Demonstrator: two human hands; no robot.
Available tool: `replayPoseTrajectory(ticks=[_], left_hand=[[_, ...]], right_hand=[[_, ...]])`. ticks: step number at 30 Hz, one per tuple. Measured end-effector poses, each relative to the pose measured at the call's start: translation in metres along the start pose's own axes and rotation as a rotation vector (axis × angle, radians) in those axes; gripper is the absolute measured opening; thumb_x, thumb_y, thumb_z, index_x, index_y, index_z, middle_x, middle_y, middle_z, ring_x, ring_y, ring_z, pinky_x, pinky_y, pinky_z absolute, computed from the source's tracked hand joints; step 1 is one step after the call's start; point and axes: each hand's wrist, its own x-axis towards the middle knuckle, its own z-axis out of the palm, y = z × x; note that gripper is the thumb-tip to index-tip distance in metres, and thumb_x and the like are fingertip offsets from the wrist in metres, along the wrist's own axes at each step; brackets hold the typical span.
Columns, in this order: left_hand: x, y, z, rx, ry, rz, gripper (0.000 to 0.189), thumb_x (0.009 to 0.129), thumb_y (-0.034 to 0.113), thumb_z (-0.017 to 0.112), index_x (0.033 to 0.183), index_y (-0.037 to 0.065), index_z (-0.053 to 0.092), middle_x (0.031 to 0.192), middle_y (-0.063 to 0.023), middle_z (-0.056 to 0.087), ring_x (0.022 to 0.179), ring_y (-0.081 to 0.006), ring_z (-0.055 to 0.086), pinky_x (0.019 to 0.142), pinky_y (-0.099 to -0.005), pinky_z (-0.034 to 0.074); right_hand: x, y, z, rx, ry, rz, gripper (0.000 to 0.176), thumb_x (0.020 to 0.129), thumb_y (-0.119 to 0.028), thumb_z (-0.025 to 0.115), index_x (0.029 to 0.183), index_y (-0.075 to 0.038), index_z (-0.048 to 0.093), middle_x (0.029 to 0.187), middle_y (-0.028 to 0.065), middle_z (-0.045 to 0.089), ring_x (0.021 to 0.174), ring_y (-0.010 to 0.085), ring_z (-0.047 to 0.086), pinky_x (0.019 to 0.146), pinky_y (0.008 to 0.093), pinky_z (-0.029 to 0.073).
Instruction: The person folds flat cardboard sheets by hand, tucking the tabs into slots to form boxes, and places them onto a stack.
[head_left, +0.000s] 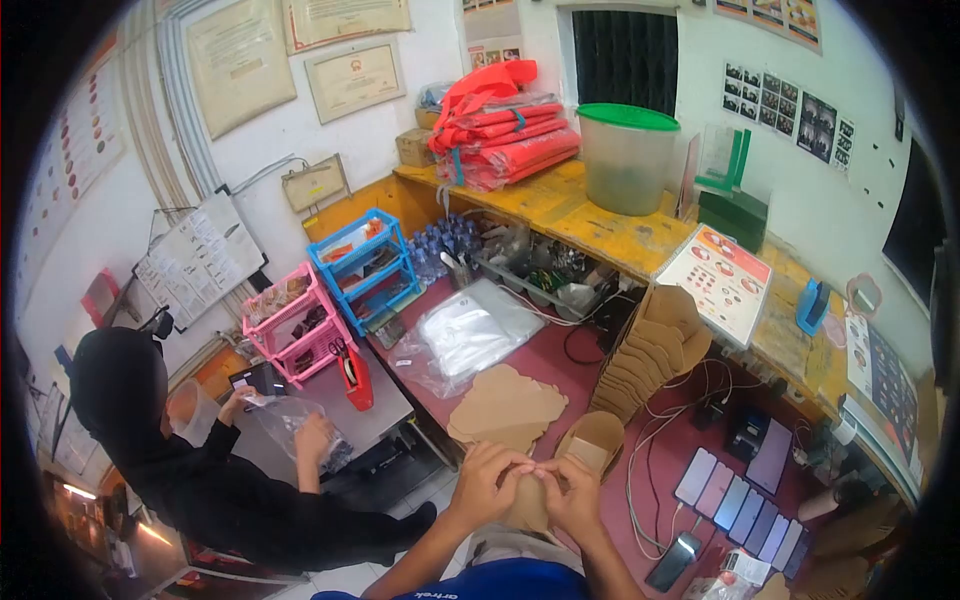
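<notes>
My left hand and my right hand meet just in front of my body, fingertips pinched on the upper edge of a brown cardboard cutout. Part of that piece is covered by my fingers. Just beyond my right hand lies a shaped cardboard piece with a rounded end. Flat cardboard cutouts rest on the maroon tabletop past my left hand. A long overlapping row of similar cardboard pieces leans toward the back shelf.
A co-worker in black handles a clear plastic bag at left. Clear plastic sleeves lie behind the cutouts. Several phones and loose white cables are at right. Pink and blue racks stand at back left.
</notes>
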Motion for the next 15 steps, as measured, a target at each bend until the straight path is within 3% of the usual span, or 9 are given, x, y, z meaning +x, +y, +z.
replayPoseTrajectory(ticks=[13,15], left_hand=[[-0.018,-0.008,-0.001,-0.018,0.012,-0.061,0.008,0.086,0.011,0.076,0.093,0.008,0.075,0.091,-0.0077,0.074,0.087,-0.026,0.068,0.081,-0.0364,0.048],[-0.02,-0.01,-0.002,-0.024,-0.045,-0.109,0.011,0.089,0.016,0.073,0.097,0.009,0.077,0.093,-0.0084,0.073,0.092,-0.0277,0.067,0.087,-0.0382,0.046]], right_hand=[[-0.014,0.017,0.0,-0.025,-0.001,-0.018,0.006,0.084,-0.003,0.075,0.089,0.001,0.073,0.08,0.0142,0.069,0.075,0.0267,0.068,0.072,0.0353,0.052],[-0.015,0.018,0.001,-0.008,-0.008,0.022,0.006,0.086,-0.004,0.075,0.09,0.001,0.074,0.081,0.0131,0.071,0.077,0.0243,0.069,0.073,0.0337,0.053]])
